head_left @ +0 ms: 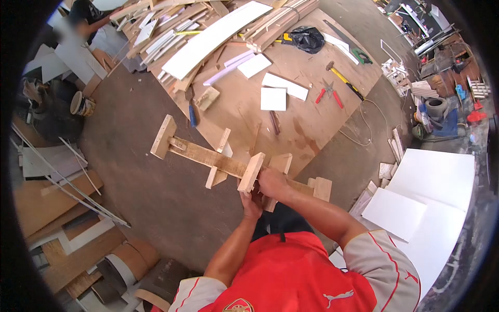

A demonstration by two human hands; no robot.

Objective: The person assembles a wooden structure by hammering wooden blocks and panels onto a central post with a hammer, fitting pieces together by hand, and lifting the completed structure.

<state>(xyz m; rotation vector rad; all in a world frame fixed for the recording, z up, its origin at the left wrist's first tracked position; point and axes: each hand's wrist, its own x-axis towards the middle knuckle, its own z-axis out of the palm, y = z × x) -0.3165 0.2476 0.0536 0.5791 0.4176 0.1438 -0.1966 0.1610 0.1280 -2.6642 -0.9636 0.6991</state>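
Observation:
A long wooden frame (208, 157) made of a plank with several short crosspieces is held off the floor in front of my body, its left end reaching out over bare floor. My left hand (252, 204) grips it from below near the middle, by an upright crosspiece (251, 172). Just to the right, my right hand (274, 183) is closed around the same part, partly covering the joint. What its fingertips press on is hidden. Past my right forearm another block (322, 189) of the frame shows.
A plywood worktable (228, 112) ahead carries a hammer (345, 80), red-handled pliers (329, 95), a blue-handled chisel (192, 112), a handsaw (358, 54), white boards and stacked timber strips. White panels (434, 192) lie right; scrap boards (78, 249) lie left. A person sits far left.

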